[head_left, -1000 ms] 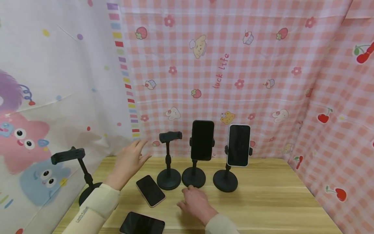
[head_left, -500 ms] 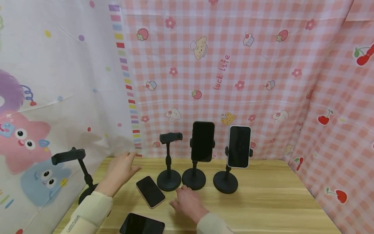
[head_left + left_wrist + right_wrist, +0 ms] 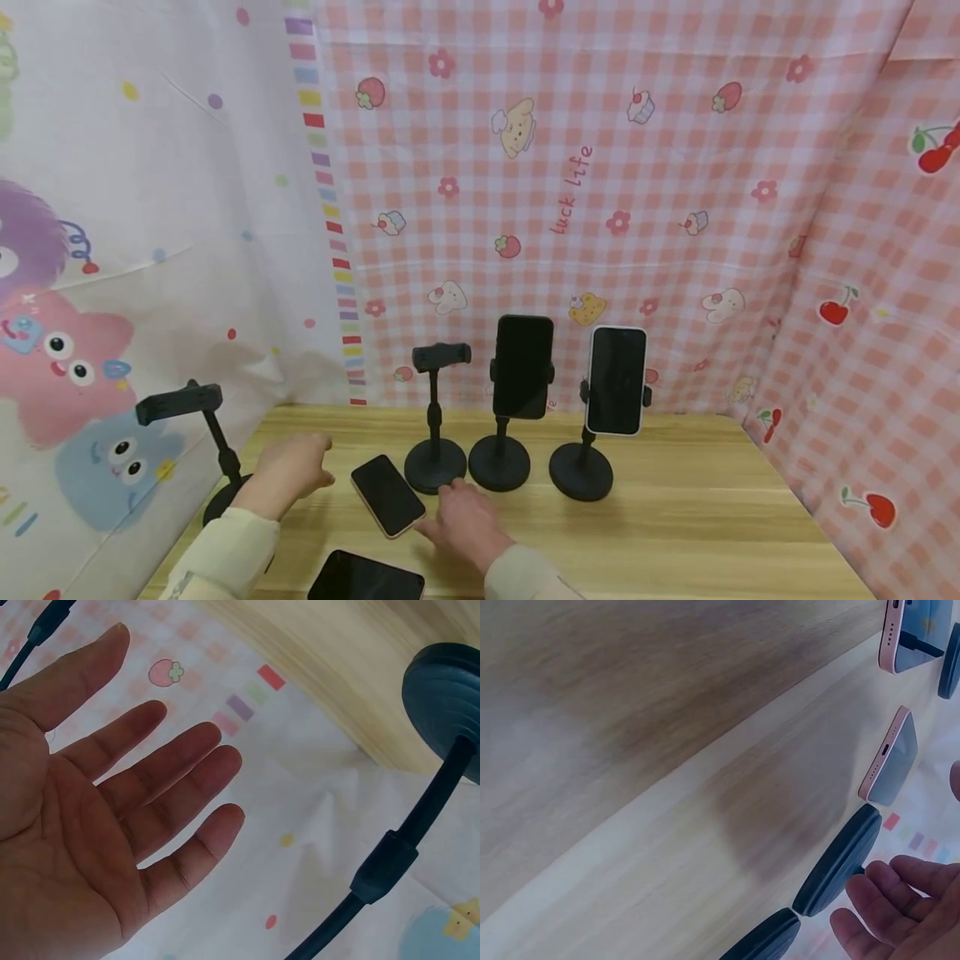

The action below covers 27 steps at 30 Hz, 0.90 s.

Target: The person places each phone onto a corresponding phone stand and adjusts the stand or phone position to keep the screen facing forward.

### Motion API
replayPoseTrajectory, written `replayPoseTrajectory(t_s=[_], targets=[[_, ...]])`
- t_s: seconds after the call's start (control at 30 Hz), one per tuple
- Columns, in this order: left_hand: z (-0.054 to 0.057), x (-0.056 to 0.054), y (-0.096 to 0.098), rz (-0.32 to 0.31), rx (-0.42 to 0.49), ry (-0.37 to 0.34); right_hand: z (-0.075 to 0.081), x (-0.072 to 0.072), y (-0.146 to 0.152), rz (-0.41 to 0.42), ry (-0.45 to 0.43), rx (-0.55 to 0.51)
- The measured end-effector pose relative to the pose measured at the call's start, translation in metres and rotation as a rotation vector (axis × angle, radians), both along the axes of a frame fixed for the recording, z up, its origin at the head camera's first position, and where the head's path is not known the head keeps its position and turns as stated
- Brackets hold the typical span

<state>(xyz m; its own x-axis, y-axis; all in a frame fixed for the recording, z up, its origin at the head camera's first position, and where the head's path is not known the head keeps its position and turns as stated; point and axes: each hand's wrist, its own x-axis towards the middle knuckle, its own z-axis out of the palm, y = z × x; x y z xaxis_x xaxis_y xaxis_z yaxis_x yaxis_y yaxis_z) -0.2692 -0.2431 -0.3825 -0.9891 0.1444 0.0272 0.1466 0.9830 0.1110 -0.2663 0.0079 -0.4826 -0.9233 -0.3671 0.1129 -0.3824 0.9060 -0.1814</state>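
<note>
In the head view my left hand hovers over the table between the left phone stand and a black-screened smartphone lying flat. The left wrist view shows that hand's palm bare, its fingers spread and holding nothing. My right hand is just right of the flat phone, its thumb close to the lower right corner. Its fingers are loosely bent and empty in the right wrist view. Behind it stands a phone holder with no phone in its clamp. Another phone lies nearer me.
Two more stands hold upright phones: a black one and a white-edged one. Checked cloth hangs behind the wooden table, and printed white cloth borders the left side.
My left hand has come down and to the left, away from the back cloth. My right hand has shifted left toward the flat phone. Stands and phones keep their places.
</note>
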Motion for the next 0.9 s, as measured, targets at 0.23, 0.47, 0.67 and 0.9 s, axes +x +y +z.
replayPoseTrajectory(t_s=[0.23,0.47,0.67,0.9], targets=[[-0.004,0.001,-0.004,0.031,0.006,-0.034,-0.002,-0.004,-0.012,-0.031,-0.017,0.003],[-0.009,0.003,-0.008,0.031,0.015,-0.024,-0.006,-0.01,-0.025,-0.083,-0.069,0.029],[-0.009,0.003,-0.009,0.031,0.02,-0.025,-0.013,-0.014,-0.032,-0.138,-0.082,0.079],[-0.012,0.005,-0.009,0.017,0.016,-0.011,-0.018,-0.017,-0.042,-0.17,-0.117,0.12]])
